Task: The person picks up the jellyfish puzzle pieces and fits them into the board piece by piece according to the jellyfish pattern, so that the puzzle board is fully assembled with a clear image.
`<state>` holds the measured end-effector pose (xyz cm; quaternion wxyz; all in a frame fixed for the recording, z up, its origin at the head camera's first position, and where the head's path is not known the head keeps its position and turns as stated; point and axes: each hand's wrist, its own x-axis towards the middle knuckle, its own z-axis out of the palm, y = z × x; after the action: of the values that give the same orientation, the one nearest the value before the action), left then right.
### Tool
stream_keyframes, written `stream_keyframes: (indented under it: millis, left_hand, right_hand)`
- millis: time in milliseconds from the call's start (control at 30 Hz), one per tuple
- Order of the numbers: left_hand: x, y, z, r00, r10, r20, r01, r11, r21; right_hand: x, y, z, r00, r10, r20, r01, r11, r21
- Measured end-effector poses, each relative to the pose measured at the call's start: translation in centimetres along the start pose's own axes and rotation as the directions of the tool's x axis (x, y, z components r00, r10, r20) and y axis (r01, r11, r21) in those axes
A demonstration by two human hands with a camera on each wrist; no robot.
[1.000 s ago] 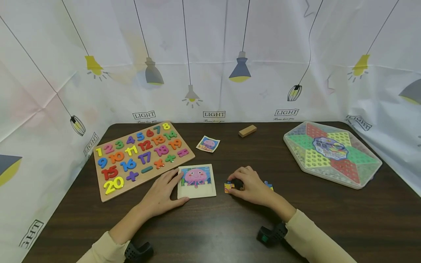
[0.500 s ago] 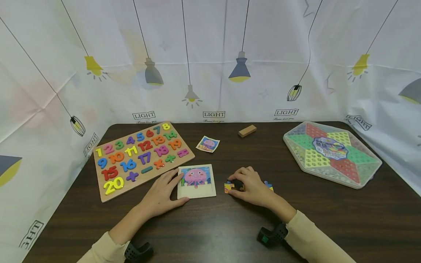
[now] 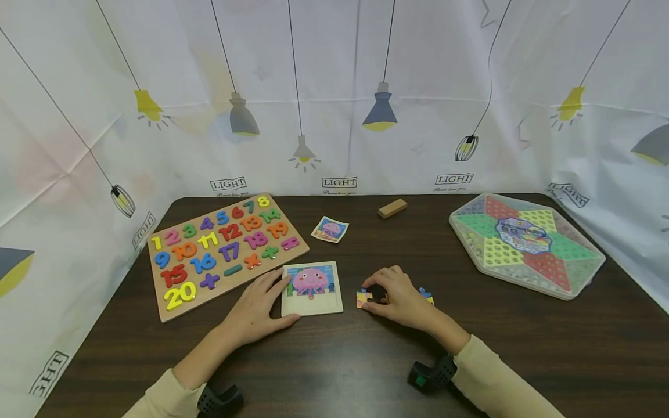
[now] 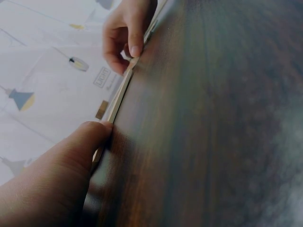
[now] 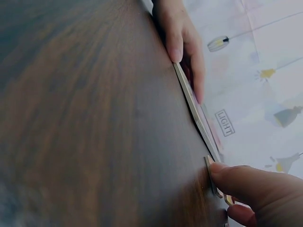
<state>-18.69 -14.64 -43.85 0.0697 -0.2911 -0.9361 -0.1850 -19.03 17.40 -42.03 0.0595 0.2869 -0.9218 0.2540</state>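
A small wooden puzzle board (image 3: 312,303) lies flat, a pink octopus picture filling its upper part and bare wood showing along its lower part. My left hand (image 3: 258,305) holds its left side, thumb at the near corner and fingers at the left edge. To the board's right, my right hand (image 3: 397,297) pinches a yellow and pink puzzle piece (image 3: 362,299) between thumb and index finger, at table level. Another piece, blue and yellow (image 3: 427,296), shows partly from behind that hand. In the right wrist view, the right thumb (image 5: 241,182) touches a thin piece edge (image 5: 210,172).
A wooden number board (image 3: 219,296) sits at the left, close to the left hand. Behind the puzzle lie a small octopus picture card (image 3: 330,229) and a wooden block (image 3: 392,208). At the far right is a hexagonal game box (image 3: 522,237). A printed curtain (image 3: 334,116) closes the back.
Almost nothing differs. Both hands stay in the same places, and the board and pieces have not visibly moved. The head view has shifted very slightly.
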Motion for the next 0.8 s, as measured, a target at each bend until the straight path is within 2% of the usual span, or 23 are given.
stream_keyframes:
  millis: [467,800]
  left_hand:
    - [-0.07,0.0,0.05,1.0,-0.007,-0.002,0.007,1.0,0.003]
    - [-0.03,0.05,-0.02,1.0,-0.025,0.015,0.025,1.0,-0.002]
  right_hand:
    - [0.15,-0.38,-0.1,1.0,0.002,0.001,-0.003,0.997,0.076]
    - [0.35,-0.42,0.06,0.999,-0.035,-0.029,0.038,0.99,0.139]
